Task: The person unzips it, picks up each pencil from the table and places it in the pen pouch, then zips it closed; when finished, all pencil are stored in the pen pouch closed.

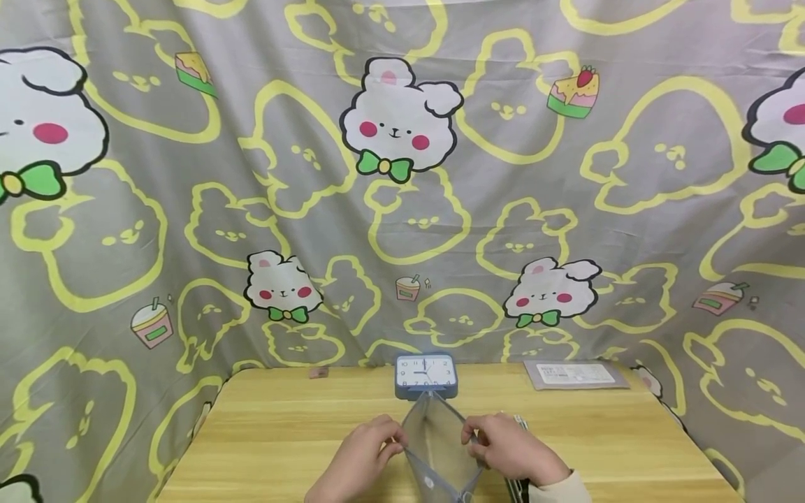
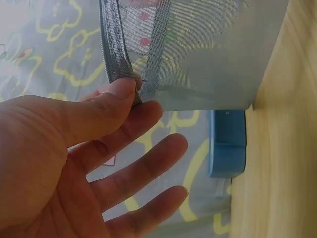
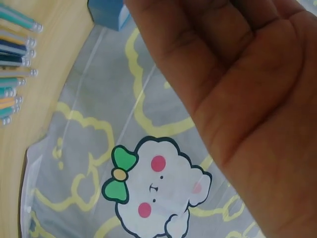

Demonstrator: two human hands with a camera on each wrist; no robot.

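Observation:
A grey mesh zipper pouch (image 1: 440, 443) stands upright over the table between both hands, its mouth spread apart. At its left edge, my left hand (image 1: 361, 457) pinches the zip band between thumb and index finger. The left wrist view shows that zip band (image 2: 116, 44) close up, with the other fingers held apart from it. My right hand (image 1: 511, 448) grips the pouch's right edge with bent fingers. In the right wrist view only part of that palm (image 3: 237, 99) shows, and its fingertips are out of frame. Several pens (image 3: 15, 62) lie beside the right hand.
Behind the pouch a blue clock (image 1: 426, 377) stands at the back of the wooden table (image 1: 264, 433). A flat grey packet with a white label (image 1: 575, 374) lies at the back right. A small pinkish piece (image 1: 318, 373) lies at the back left. Patterned cloth (image 1: 402, 202) hangs behind.

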